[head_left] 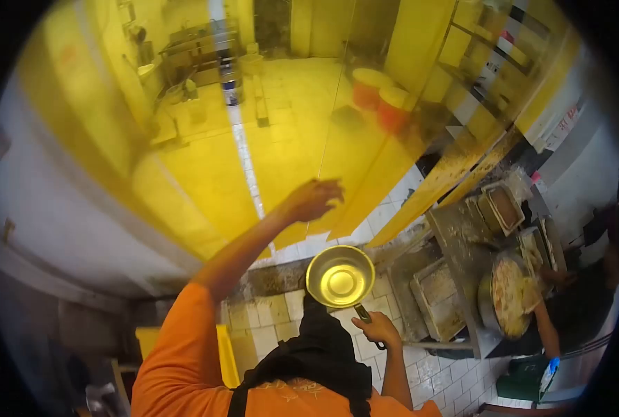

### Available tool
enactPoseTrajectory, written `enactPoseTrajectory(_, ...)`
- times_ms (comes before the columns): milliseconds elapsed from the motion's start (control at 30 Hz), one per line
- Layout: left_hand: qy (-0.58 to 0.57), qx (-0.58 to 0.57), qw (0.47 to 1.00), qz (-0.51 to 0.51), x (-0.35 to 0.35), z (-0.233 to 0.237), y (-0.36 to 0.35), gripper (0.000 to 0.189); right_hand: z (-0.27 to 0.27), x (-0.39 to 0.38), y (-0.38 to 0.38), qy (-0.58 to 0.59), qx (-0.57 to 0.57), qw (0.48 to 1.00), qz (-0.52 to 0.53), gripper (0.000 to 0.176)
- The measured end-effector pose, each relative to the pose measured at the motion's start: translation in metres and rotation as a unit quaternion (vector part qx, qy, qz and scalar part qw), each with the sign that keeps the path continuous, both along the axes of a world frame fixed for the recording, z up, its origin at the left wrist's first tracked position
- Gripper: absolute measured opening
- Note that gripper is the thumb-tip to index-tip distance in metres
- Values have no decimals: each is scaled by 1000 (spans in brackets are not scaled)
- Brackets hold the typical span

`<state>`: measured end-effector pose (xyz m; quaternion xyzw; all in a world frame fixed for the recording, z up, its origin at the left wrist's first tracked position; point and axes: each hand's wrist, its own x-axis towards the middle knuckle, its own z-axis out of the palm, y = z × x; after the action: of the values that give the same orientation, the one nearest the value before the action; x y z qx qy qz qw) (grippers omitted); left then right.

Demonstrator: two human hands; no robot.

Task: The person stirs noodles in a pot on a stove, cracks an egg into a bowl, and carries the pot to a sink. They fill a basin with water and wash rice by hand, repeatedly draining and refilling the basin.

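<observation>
A shiny metal pan (341, 277) with a black handle is held low in front of my body, and its inside shows no food. My right hand (379, 329) is closed round the handle. Stretched forward, my left hand (314, 200) has its fingers apart and holds nothing, close to the yellow see-through strip curtain (282, 153). Whether the fingers touch the curtain, I cannot tell.
On the right, a metal work table (462, 257) bears trays and a large round pan of food (508, 295), where another person's arm (547, 330) reaches in. Red and white buckets (393, 111) stand beyond the curtain. A green crate (521, 379) is at lower right.
</observation>
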<state>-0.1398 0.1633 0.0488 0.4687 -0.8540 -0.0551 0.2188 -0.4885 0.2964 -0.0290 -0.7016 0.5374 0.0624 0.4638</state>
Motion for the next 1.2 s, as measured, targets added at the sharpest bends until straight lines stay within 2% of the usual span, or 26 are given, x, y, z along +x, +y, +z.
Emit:
enactPoseTrajectory(33,-31,-53,998,1,23,3,-53,21,-8,23,-36,-13,-11,1000,24,42)
enactPoseTrajectory(67,34,-39,998,-25,65,-6,-111,15,-10,45,-69,-23,-17,998,49,42)
enactPoseTrajectory(100,84,-10,996,-39,98,12,-139,11,-5,76,-108,-10,-2,998,63,43)
enactPoseTrajectory(133,110,59,976,180,126,20,-150,18,-3,103,-141,3,19,997,81,45)
enactPoseTrajectory(167,140,-199,950,194,166,11,-162,26,-30,127,-180,-24,-41,990,136,46)
enactPoseTrajectory(200,190,-242,932,190,222,5,-174,26,-54,153,-212,-53,-97,975,192,48)
enactPoseTrajectory(233,188,-222,929,227,270,14,-169,28,-45,189,-246,-34,-79,972,218,49)
enactPoseTrajectory(267,146,-253,922,254,308,33,-157,30,-40,221,-278,-168,-168,946,219,47)
enactPoseTrajectory(300,112,-258,902,327,337,57,-141,29,-64,251,-319,-102,-107,964,219,43)
enactPoseTrajectory(333,122,-269,887,356,370,73,-128,28,-59,277,-353,-70,-140,964,215,42)
enactPoseTrajectory(367,57,-240,867,433,386,103,-108,23,-54,306,-384,-42,-178,960,210,41)
enactPoseTrajectory(433,21,-287,794,535,438,119,-73,14,-64,343,-446,-60,-168,972,152,36)
enactPoseTrajectory(467,-28,-305,753,583,453,126,-56,14,-87,344,-475,-106,-240,956,133,32)
enactPoseTrajectory(533,-76,-283,682,670,498,113,-25,13,-100,351,-517,-20,-271,959,78,30)
enactPoseTrajectory(600,-158,-233,555,783,536,81,-30,13,-109,356,-552,33,-236,971,7,29)
enactPoseTrajectory(667,120,-146,506,841,592,18,-48,17,-138,354,-570,88,-218,970,-57,31)
enactPoseTrajectory(733,247,-138,553,784,636,-60,-98,22,-199,348,-577,124,-154,964,-179,32)
enactPoseTrajectory(767,282,-40,577,766,641,-56,-149,25,-171,384,-579,116,-96,952,-267,28)
enactPoseTrajectory(833,371,41,667,644,680,-63,-245,26,-126,453,-590,101,21,902,-420,20)
enactPoseTrajectory(867,407,87,700,580,699,-44,-293,27,-134,474,-606,96,77,868,-482,17)
enactPoseTrajectory(900,440,135,727,510,720,-25,-335,28,-143,502,-631,91,76,868,-482,17)
enactPoseTrajectory(967,410,153,749,497,778,-19,-399,29,-153,545,-691,-51,186,775,-602,14)
enactPoseTrajectory(1067,328,186,764,524,855,-51,-461,31,-161,669,-826,-170,215,725,-632,14)
enactPoseTrajectory(1100,271,185,765,555,887,-65,-484,32,-158,730,-869,-167,163,776,-585,20)
enactPoseTrajectory(1133,271,215,737,581,906,-76,-498,36,-177,769,-916,-233,168,838,-463,25)
enactPoseTrajectory(1200,142,253,773,564,946,-127,-500,32,-163,902,-1004,-195,233,881,-362,32)
